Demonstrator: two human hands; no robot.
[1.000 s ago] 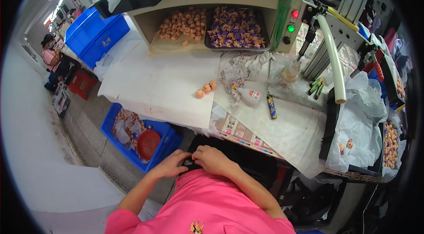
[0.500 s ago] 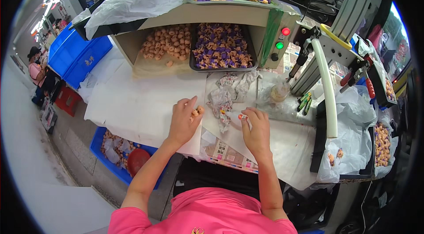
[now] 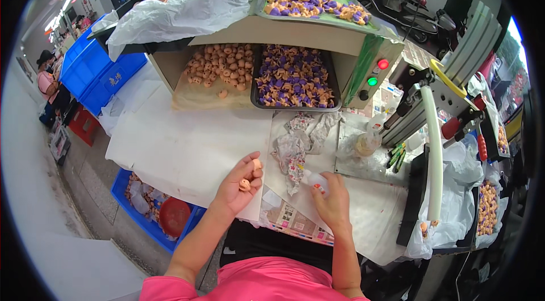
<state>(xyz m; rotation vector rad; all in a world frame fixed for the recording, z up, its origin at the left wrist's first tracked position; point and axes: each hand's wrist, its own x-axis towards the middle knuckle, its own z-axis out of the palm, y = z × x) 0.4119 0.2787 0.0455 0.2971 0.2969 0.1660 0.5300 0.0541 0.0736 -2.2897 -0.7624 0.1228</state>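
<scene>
My left hand (image 3: 237,185) is raised over the near edge of the white paper sheet (image 3: 187,147) and holds a few small peach-coloured figure pieces (image 3: 250,176) in its curled fingers. My right hand (image 3: 331,203) rests on the table and is closed on a small white bottle with an orange tip (image 3: 315,180). Between the two hands lies a crumpled patterned rag (image 3: 295,150).
An open cabinet holds a pile of peach pieces (image 3: 218,68) and a tray of purple-and-peach pieces (image 3: 292,82); another tray (image 3: 318,3) sits on top. A press-like machine (image 3: 437,113) stands to the right. Blue bins (image 3: 150,210) sit on the floor at left. A person (image 3: 48,82) stands far left.
My left hand has lifted off the paper with the peach pieces in it. My right hand has closed on the small white bottle. The camera has come closer to the table.
</scene>
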